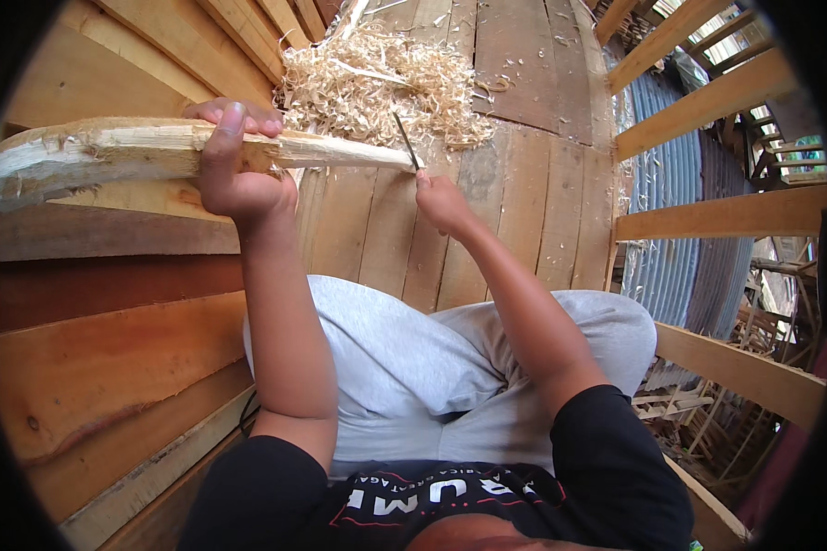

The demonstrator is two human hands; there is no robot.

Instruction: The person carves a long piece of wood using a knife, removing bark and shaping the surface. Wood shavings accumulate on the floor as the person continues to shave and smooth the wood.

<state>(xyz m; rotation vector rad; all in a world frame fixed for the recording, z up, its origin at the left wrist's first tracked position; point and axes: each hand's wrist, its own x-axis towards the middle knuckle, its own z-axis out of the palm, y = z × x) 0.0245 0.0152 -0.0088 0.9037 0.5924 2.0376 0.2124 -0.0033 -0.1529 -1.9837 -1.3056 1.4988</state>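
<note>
A long piece of pale, rough-hewn wood [110, 151] reaches in from the left, thick at that end and narrowing to a slim tip at the right. My left hand [243, 165] is wrapped round its middle, thumb on top. With closed fingers my right hand [443, 204] grips a knife, its handle hidden inside the fist. The thin dark knife blade [405, 140] points up and away, lying across the wood's narrow tip and seemingly touching it.
Curled wood shavings [377, 87] are heaped on the plank floor [515, 211] beyond my hands. Wooden boards [119, 367] form a wall close on my left. To my right runs a slatted wooden railing [717, 216], with corrugated metal sheeting [662, 174] beyond it.
</note>
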